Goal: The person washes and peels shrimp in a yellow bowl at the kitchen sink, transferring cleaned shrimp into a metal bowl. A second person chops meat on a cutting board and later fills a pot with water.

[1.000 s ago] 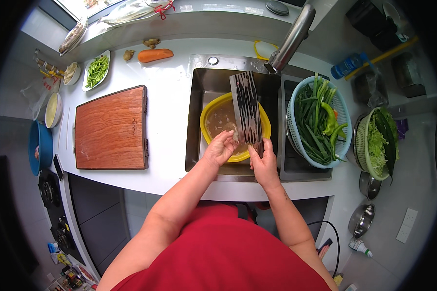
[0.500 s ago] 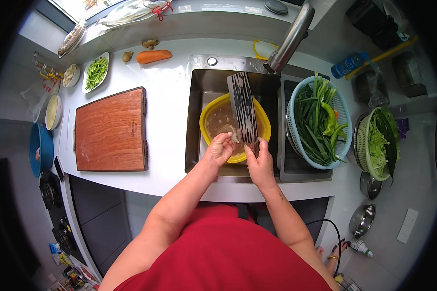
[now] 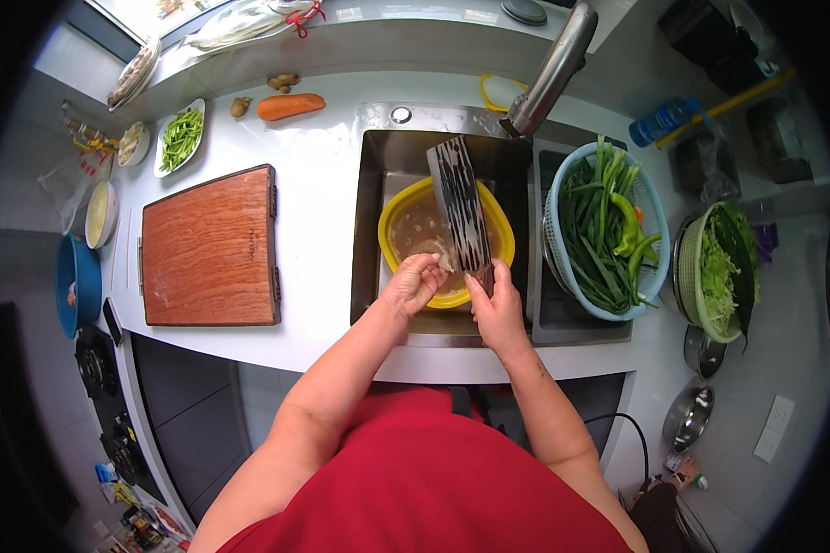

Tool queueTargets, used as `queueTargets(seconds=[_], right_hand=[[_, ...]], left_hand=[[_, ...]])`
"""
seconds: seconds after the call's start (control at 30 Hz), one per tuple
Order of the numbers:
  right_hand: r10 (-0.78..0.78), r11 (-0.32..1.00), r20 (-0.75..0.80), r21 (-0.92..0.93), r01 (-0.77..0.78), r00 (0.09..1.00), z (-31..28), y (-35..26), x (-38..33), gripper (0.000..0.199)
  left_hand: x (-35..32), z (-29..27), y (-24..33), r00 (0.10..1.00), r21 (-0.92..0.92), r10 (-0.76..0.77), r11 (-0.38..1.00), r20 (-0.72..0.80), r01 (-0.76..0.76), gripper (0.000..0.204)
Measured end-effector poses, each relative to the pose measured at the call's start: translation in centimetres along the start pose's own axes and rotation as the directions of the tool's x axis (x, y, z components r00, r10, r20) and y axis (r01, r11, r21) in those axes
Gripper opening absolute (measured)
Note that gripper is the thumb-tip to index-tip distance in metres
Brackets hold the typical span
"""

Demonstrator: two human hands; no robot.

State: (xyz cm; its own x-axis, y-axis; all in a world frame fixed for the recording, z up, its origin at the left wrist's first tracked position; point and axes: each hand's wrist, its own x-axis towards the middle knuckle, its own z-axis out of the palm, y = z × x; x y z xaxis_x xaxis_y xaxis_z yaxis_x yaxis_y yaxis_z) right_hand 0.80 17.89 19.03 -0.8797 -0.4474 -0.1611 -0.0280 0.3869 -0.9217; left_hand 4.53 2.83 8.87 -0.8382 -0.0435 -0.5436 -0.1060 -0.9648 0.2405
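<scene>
Since the earlier head-camera frame, the striped slab [image 3: 461, 207] has tipped a little further left at its top, and down past the counter's [image 3: 314, 230] right end another person's hand [image 3: 687, 472] has moved farther right, with dark clothing now showing below it. From where I stand, the worker's right hand [image 3: 500, 311] is clamped on the slab's near end, thumb on top; the slab leans over the basin [image 3: 504, 226], its far end reaching past the rim. Just beside it the left hand [image 3: 413, 284] has its fingertips pinched together on a pale scrap [image 3: 445, 259], too small to name, above the basin's near part. That yellow basin sits in the sink [image 3: 369, 230] with cloudy water in it, and the tap [image 3: 553, 69] rises at the sink's far right corner. Left of the sink, the board [image 3: 210, 249] lies near the counter's front edge; toward the back edge are a carrot [image 3: 290, 107], some ginger [image 3: 283, 83] and a plate [image 3: 160, 169] of cut stalks [image 3: 181, 138]. Right of the basin, a blue colander [image 3: 659, 230] holds long greens [image 3: 590, 230] and peppers [image 3: 625, 226].
</scene>
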Motion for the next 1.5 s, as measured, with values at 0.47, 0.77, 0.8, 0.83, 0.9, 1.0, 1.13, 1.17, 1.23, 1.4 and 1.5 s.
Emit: queueTargets(seconds=[0.47,0.77,0.8,0.83,0.9,1.0,1.13,1.17,1.23,1.4,1.5], right_hand=[[-0.02,1.0,0.045,0.006,0.019,0.999,-0.6,0.6,0.3,0.03],[-0.004,1.0,0.061,0.014,0.003,0.998,-0.8,1.1,0.0,0.032],[0.006,1.0,0.067,0.015,-0.007,0.998,-0.8,1.0,-0.1,0.032],[0.015,1.0,0.074,0.015,-0.016,0.997,-0.9,0.8,-0.2,0.032],[0.038,0.999,0.091,0.024,-0.04,0.995,-0.9,0.6,-0.3,0.032],[0.064,0.997,0.096,0.043,-0.068,0.993,-1.3,0.6,-0.5,0.032],[0.07,0.995,0.086,0.066,-0.076,0.994,-1.5,0.1,-0.2,0.032],[0.077,0.994,0.095,0.072,-0.084,0.993,-1.5,-0.2,-0.2,0.032],[0.129,0.99,0.129,0.047,-0.136,0.983,-1.6,-0.5,-0.8,0.032],[0.117,0.989,0.124,0.074,-0.127,0.985,-1.7,0.2,-0.2,0.033],[0.149,0.986,0.151,0.051,-0.158,0.977,-1.9,-0.5,-0.3,0.032]], left_hand=[[-0.9,0.9,1.1,0.998,0.113,-0.017,0.994,0.059,0.01,0.004],[-0.8,0.6,0.4,1.0,0.122,0.019,0.992,0.014,-0.02,0.005],[-0.7,0.2,0.4,1.0,0.121,0.009,0.993,0.021,-0.012,0.004],[-0.5,-0.2,0.5,1.0,0.119,0.0,0.993,0.028,-0.003,0.003],[-0.4,-0.8,0.8,0.996,0.088,-0.018,0.996,0.089,0.01,0.002],[-0.5,-0.6,0.7,0.984,0.061,-0.046,0.997,0.173,0.036,0.003],[-0.5,-0.7,0.0,0.994,0.137,-0.034,0.99,0.104,0.02,0.006],[-0.5,-0.8,0.1,0.995,0.142,-0.02,0.99,0.095,0.006,0.007],[-0.6,-1.0,0.5,0.995,0.146,-0.011,0.989,0.102,-0.004,0.008],[-1.9,1.9,0.2,0.999,0.196,-0.015,0.981,0.042,0.007,0.005],[-1.0,-0.5,0.6,0.99,0.159,-0.045,0.987,0.132,0.023,0.005]])
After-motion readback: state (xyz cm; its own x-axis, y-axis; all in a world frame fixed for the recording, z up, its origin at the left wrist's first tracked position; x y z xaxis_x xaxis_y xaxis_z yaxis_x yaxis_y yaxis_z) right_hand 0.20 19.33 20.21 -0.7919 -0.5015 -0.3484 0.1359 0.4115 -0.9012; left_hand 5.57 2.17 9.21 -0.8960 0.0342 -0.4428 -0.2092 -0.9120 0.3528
